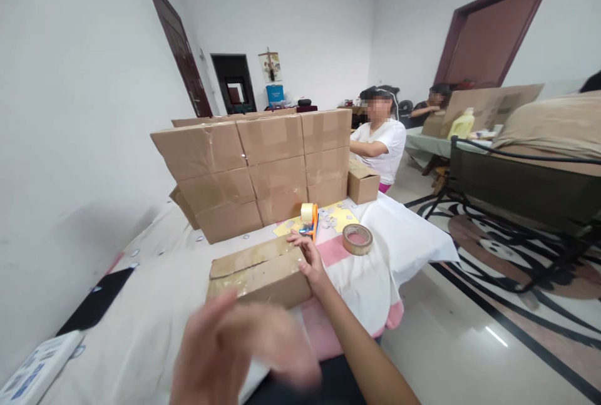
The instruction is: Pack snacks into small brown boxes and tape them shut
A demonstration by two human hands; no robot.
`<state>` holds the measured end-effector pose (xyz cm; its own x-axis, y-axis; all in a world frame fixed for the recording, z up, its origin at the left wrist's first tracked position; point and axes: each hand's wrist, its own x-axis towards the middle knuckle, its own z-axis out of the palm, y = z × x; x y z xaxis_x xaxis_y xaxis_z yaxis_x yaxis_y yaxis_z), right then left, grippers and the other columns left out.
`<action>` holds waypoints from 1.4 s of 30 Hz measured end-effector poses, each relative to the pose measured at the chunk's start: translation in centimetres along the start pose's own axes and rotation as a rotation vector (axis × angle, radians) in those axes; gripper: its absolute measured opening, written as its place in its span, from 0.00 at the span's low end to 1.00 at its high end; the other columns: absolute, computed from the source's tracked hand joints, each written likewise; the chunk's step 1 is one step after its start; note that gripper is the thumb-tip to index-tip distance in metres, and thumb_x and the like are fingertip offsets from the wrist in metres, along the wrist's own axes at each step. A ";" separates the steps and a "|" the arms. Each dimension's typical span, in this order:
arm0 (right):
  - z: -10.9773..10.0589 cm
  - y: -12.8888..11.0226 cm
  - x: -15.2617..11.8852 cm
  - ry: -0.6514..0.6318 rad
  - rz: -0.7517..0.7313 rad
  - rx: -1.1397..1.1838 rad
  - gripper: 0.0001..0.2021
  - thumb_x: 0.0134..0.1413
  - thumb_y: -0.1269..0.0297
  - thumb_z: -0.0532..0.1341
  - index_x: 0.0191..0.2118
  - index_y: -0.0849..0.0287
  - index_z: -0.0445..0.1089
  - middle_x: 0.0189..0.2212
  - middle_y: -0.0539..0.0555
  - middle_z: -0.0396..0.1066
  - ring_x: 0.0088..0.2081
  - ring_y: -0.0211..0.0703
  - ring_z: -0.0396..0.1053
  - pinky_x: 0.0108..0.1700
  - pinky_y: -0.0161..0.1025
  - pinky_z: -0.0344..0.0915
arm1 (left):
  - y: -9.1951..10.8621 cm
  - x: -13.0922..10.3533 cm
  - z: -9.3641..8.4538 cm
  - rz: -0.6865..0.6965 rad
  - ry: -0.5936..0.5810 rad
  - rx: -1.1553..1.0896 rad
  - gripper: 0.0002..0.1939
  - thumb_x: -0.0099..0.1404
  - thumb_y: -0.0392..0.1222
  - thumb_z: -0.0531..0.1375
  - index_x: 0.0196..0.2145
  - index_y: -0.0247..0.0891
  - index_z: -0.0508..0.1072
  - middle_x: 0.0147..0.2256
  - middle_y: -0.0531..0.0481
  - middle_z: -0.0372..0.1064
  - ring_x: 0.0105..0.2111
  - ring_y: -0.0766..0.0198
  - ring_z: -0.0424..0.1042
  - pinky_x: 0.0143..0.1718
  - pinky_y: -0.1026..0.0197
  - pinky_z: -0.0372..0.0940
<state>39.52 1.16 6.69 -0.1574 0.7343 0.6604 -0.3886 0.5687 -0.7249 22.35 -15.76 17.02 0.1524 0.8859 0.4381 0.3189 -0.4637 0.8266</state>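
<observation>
A closed cardboard box (263, 273) lies on the cloth-covered table in front of me, with shiny clear tape along its top. My right hand (308, 260) grips its right end, fingers over the top edge and thumb on the near side. My left hand (239, 342) is raised close to the camera, in front of the box's near left part. Motion smears its fingers, and no object shows in it. Just beyond the box stands an orange and blue tape dispenser (310, 218) with a roll in it. A loose roll of brown tape (357, 239) lies to the right.
Stacked cardboard boxes (277, 164) form a wall at the back of the table, with a smaller box (364, 181) at their right. A person in a white shirt (389, 145) sits behind. A black mat (96, 300) lies at left. A folding chair (511, 186) stands at right.
</observation>
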 end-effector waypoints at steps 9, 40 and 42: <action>0.7 -0.4 -0.6 0.085 -0.034 -0.080 0.18 0.53 0.48 0.65 0.44 0.53 0.70 0.54 0.60 0.71 0.64 0.55 0.61 0.64 0.55 0.55 | -4.5 8.1 1.9 -0.047 -0.262 0.741 0.33 0.63 0.51 0.62 0.64 0.42 0.64 0.67 0.43 0.58 0.68 0.46 0.53 0.70 0.39 0.42; -2.6 -7.7 -0.3 0.096 0.254 0.085 0.17 0.50 0.50 0.69 0.38 0.59 0.76 0.29 0.51 0.71 0.29 0.41 0.66 0.32 0.36 0.63 | -3.5 10.2 3.7 -0.057 -0.143 0.225 0.38 0.71 0.57 0.54 0.71 0.43 0.46 0.71 0.40 0.48 0.69 0.48 0.52 0.67 0.43 0.52; -1.9 -8.6 -1.8 0.070 0.281 0.114 0.17 0.51 0.49 0.68 0.36 0.59 0.75 0.27 0.50 0.70 0.27 0.39 0.65 0.30 0.35 0.61 | -2.6 9.2 4.5 -0.080 -0.218 0.171 0.38 0.70 0.57 0.55 0.71 0.44 0.47 0.70 0.39 0.50 0.68 0.46 0.55 0.66 0.43 0.54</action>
<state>44.84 -4.35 11.42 -0.2115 0.8829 0.4192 -0.4389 0.2974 -0.8479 27.16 -6.33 17.30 0.3125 0.9100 0.2725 0.4879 -0.3999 0.7759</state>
